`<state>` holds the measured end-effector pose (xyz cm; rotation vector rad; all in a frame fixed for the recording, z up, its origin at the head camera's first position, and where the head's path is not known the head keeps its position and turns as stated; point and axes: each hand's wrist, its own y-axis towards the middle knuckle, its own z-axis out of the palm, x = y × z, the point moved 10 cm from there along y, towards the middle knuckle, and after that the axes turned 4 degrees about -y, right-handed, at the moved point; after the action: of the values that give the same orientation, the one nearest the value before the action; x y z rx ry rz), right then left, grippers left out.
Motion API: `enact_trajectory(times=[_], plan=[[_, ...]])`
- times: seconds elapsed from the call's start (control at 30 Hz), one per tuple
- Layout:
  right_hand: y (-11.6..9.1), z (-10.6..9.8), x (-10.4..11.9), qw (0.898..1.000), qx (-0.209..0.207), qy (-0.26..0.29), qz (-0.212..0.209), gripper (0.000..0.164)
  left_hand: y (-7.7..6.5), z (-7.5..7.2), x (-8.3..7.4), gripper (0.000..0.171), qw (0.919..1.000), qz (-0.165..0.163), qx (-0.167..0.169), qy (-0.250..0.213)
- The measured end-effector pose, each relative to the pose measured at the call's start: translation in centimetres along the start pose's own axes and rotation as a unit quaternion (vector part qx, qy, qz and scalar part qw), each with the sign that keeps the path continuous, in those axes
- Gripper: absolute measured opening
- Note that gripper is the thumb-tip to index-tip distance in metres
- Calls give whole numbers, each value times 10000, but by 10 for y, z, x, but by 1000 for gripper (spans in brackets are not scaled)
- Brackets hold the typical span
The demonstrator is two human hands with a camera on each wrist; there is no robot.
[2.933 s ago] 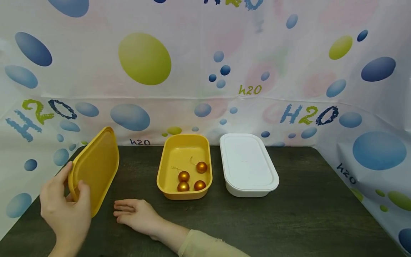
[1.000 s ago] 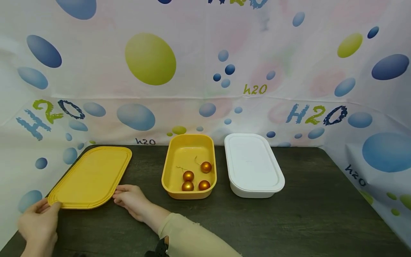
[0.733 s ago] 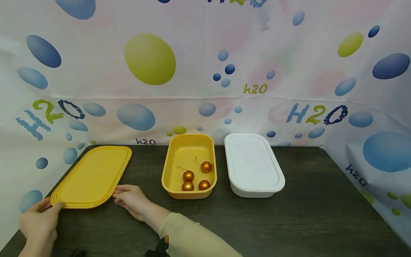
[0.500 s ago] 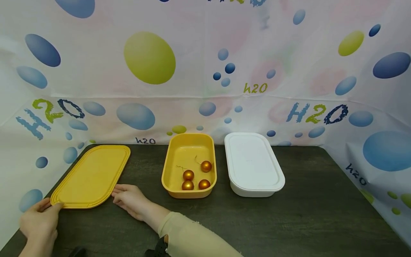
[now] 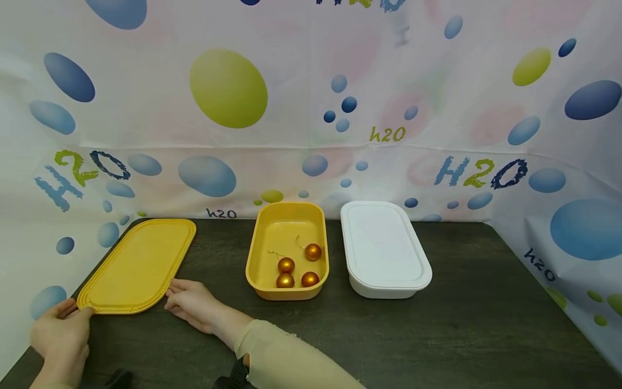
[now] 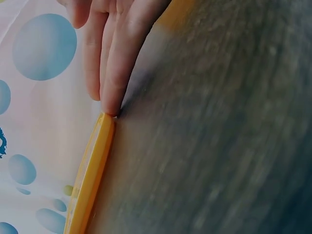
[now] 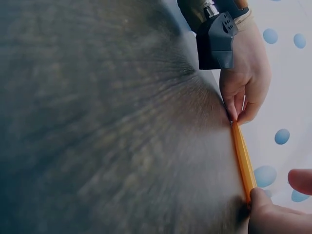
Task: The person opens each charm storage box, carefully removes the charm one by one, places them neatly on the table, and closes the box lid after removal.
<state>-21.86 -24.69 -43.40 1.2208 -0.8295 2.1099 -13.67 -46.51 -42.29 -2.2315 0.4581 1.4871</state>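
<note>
A yellow lid (image 5: pixel 141 265) lies at the left of the dark table, looking flat in the head view. My left hand (image 5: pixel 60 329) pinches its near left corner between thumb and fingers; the right wrist view shows this left hand (image 7: pixel 246 73) from the side. At the near right edge of the lid, my right hand (image 5: pixel 196 305) touches the rim with straight fingers (image 6: pixel 117 73), its thumb held apart. To the right, a yellow container (image 5: pixel 286 293) stands uncovered. It holds several shiny orange-gold balls (image 5: pixel 286 265), some with thin gold loops.
A white container with a white lid (image 5: pixel 384 246) stands right of the yellow one. A patterned curtain (image 5: pixel 286 178) closes off the back and sides of the table (image 5: pixel 389 340). A black object (image 5: pixel 119 378) shows at the bottom edge.
The lid, held steeply tilted by my left hand earlier, has come down onto the table. My right hand has moved to its edge. Lately the lid has shifted only slightly.
</note>
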Motion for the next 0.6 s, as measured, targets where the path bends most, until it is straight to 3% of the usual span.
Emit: enact_trajectory(times=[0.2, 0.33, 0.43, 0.6], plan=[[-4, -2, 0, 9996, 150, -215, 115, 59, -5, -5, -3, 55, 9994, 160, -246, 201], [-11, -5, 6, 9984, 320, -460, 8, 58, -10, -4, -10, 56, 9996, 152, -249, 56], [-18, -7, 12, 9974, 392, -591, -77, 56, -17, 0, -18, 57, 9995, 177, -93, -234], [-33, -11, 27, 9923, 296, -1171, -291, 55, -38, 15, -35, 57, 9984, 477, 277, -139]])
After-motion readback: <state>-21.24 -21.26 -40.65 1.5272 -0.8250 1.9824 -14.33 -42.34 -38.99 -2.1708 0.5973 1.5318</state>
